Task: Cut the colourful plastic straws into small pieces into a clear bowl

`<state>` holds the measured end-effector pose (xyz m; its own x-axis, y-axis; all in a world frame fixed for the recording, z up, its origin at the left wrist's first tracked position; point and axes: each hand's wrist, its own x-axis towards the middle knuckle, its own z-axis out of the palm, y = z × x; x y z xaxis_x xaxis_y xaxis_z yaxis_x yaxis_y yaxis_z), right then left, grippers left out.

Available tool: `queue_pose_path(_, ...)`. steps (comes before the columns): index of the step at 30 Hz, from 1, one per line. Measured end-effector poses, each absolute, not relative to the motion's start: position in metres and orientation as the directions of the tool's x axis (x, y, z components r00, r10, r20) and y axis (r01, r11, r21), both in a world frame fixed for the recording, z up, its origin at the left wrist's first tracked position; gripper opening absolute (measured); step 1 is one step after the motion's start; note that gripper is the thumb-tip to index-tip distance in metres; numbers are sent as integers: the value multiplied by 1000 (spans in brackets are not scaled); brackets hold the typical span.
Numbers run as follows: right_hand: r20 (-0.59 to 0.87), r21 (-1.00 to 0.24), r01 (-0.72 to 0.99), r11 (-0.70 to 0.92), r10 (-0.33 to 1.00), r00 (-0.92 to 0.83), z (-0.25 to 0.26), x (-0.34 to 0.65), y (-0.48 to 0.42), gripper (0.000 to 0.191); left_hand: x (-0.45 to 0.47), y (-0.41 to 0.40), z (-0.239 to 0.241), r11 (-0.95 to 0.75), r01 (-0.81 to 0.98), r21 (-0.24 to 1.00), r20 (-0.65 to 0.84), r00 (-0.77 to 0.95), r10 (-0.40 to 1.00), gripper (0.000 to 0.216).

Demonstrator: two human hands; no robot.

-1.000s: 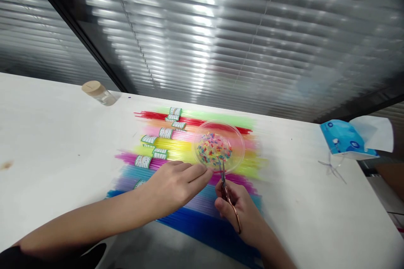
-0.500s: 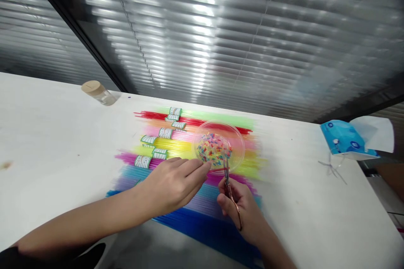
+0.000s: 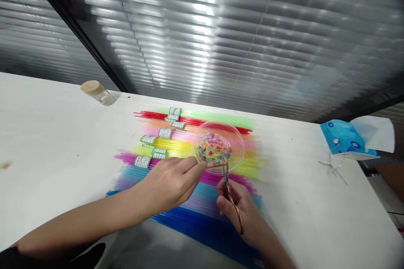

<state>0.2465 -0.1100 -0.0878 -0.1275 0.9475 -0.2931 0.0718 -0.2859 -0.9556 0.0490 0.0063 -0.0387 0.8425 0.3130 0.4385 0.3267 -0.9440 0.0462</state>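
My left hand (image 3: 172, 183) pinches a thin red straw (image 3: 217, 165) that points right over the near rim of a clear plastic dish (image 3: 240, 148). The dish holds several small cut straw pieces in mixed colours. My right hand (image 3: 241, 210) grips small copper-coloured scissors (image 3: 229, 193), whose blades meet the red straw at the dish's near edge. Both hands rest over bundles of coloured straws (image 3: 186, 210) laid flat on the white table (image 3: 57, 155).
A small glass jar (image 3: 94, 92) with a wooden lid lies at the back left. A blue tissue pack (image 3: 347, 139) sits at the right edge, with a clear scrap of plastic beside it. Window blinds run along the back of the table.
The red straw now sticks out further from my left fingers over the dish. The scissors have shifted slightly right and up against it.
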Motion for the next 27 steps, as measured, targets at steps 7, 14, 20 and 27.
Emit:
queue_pose_path(7, -309, -950, 89, -299, 942, -130, -91, 247, -109, 60, 49, 3, -41, -950, 309, 41, 420, 858, 297, 25)
queue_pose_path(14, -290, -956, 71, -283, 949, -123, -91, 247, -109, 60, 47, 3, -43, -951, 307, 45, 384, 873, 300, 25)
queue_pose_path(20, -264, -964, 64, -257, 956, -126, -93, 248, -110, 59, 45, 2, -47, -953, 301, 23, 381, 879, 286, 29)
queue_pose_path(27, -341, -940, 34, -339, 935, -99, -93, 246, -109, 59, 47, 4, -44, -951, 310, 10, 382, 877, 290, 27)
